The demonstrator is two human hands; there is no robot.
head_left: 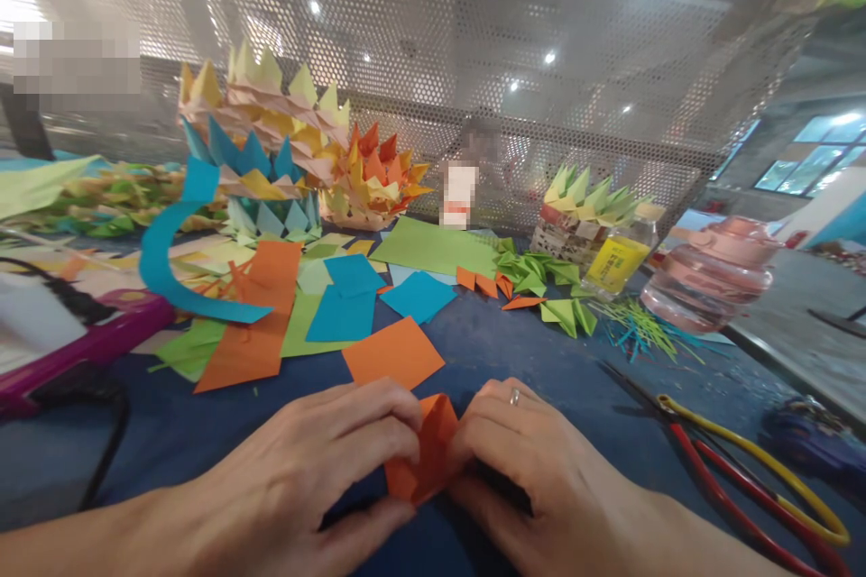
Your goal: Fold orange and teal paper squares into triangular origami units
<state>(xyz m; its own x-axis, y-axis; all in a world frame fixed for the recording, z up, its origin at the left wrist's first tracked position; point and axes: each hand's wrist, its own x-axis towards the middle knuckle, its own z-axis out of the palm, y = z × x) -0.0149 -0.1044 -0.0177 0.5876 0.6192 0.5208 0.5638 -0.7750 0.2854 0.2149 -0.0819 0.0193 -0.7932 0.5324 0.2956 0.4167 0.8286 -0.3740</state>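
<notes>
Between my two hands is a partly folded piece of orange paper (428,460), creased and standing up from the blue table. My left hand (338,451) grips its left side, thumb low and fingers curled over the top. On its right edge the fingers of my right hand (520,451), which wears a ring, are pinched. Just beyond lies a flat orange paper square (396,353), and behind that are blue paper squares (418,296). Scissors (667,406) with red and yellow handles rest to the right of my right hand.
Folded green pieces (541,270) and paper scraps (649,329) lie at the right, near a pink water bottle (710,275) and a yellow-labelled bottle (619,257). Folded-paper structures (271,144) stand at the back left. A purple glue gun or similar tool (87,352) with a cord is left.
</notes>
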